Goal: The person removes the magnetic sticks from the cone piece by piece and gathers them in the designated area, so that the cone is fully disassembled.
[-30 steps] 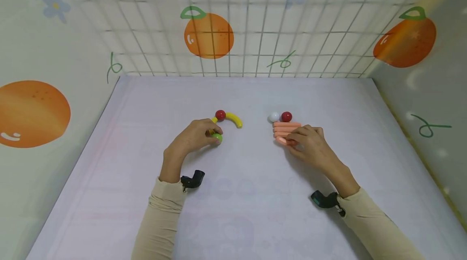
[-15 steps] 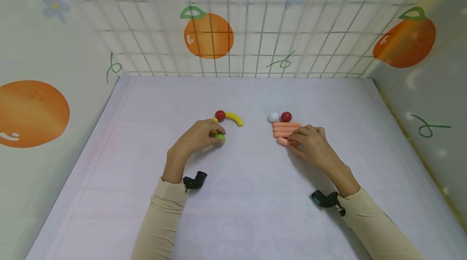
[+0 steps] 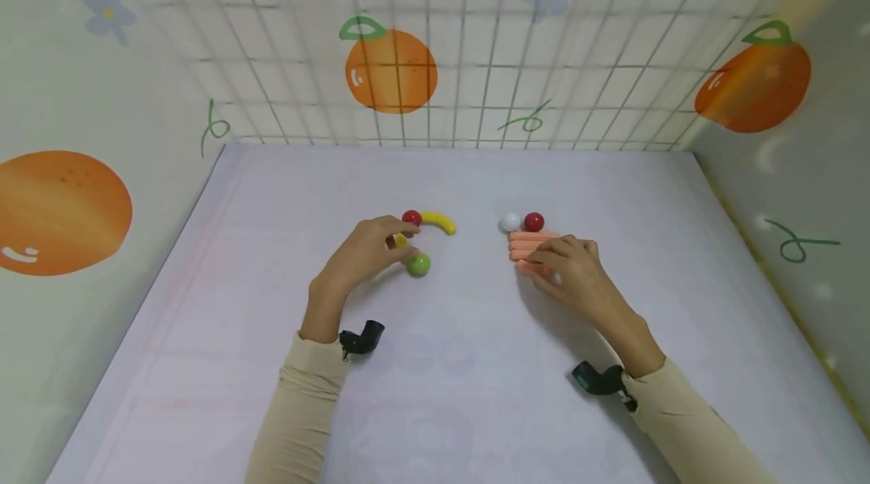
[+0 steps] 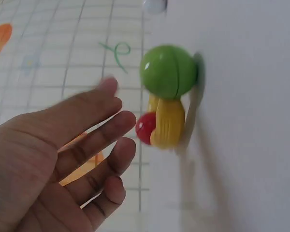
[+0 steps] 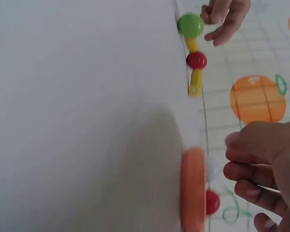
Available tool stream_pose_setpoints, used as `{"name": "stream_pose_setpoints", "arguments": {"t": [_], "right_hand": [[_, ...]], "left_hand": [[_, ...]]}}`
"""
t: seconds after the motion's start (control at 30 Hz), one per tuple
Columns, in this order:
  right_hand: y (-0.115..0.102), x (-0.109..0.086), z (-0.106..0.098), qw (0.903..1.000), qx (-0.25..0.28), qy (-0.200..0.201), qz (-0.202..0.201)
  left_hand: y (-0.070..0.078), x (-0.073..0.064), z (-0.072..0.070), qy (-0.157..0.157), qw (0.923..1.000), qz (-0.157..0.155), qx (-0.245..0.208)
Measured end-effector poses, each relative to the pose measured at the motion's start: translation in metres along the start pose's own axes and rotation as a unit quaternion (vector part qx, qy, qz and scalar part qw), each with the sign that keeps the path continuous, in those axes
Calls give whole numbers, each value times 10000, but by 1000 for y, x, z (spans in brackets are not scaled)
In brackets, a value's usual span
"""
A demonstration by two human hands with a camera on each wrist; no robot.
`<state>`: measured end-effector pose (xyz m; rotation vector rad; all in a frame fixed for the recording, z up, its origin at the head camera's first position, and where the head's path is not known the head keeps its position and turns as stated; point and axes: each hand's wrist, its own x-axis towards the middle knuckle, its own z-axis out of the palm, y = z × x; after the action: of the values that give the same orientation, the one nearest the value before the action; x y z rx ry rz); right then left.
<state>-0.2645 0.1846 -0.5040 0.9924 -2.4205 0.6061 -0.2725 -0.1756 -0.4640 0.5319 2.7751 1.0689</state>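
My left hand (image 3: pixel 367 250) hovers beside a glossy green ball (image 3: pixel 419 265), its fingers apart and holding nothing. In the left wrist view a gap shows between the fingertips and the ball. Behind the ball lie a yellow piece (image 4: pixel 169 123), partly hidden by the hand in the head view, a red ball (image 3: pixel 411 218) and a curved yellow toy banana (image 3: pixel 438 222). My right hand (image 3: pixel 578 276) is over several pink sausage-shaped pieces (image 3: pixel 525 246) laid side by side. The right wrist view shows its loosely bent fingers away from the nearest sausage (image 5: pixel 193 186), grasping nothing.
A white ball (image 3: pixel 510 222) and a second red ball (image 3: pixel 534 222) sit just behind the sausages. The pale table (image 3: pixel 435 393) meets a white grid wall (image 3: pixel 476 91) at the back. Patterned side walls stand left and right.
The left fingers have let go of the green ball, which has shifted slightly right and toward me. The right fingers have come off the nearest sausage, which lies a bit straighter in the row.
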Motion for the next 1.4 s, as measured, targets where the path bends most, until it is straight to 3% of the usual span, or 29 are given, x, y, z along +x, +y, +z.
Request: {"name": "stream_pose_setpoints", "arguments": {"t": [0.1, 0.23, 0.43, 0.63, 0.93, 1.27, 1.4], "right_hand": [[-11, 10, 4, 9997, 164, 44, -161], [-25, 21, 14, 9989, 361, -21, -285], [-41, 34, 33, 9960, 721, -522, 31], [-54, 51, 48, 9920, 944, -799, 261], [-65, 74, 65, 9875, 878, -1180, 567], [-70, 87, 77, 9789, 1001, -1520, 924], [-71, 85, 72, 9806, 798, -1502, 977]], "left_hand": [[-5, -2, -5, 195, 9998, -4, 105], [-13, 0, -3, 119, 9992, 42, 369], [-18, 5, 6, 264, 9976, 198, 606], [-19, 12, 15, 461, 9924, 578, 980], [-15, 14, 23, 412, 9936, 614, 852], [-13, 14, 25, 633, 9844, 657, 1506], [-14, 14, 26, 655, 9856, 584, 1443]]}}
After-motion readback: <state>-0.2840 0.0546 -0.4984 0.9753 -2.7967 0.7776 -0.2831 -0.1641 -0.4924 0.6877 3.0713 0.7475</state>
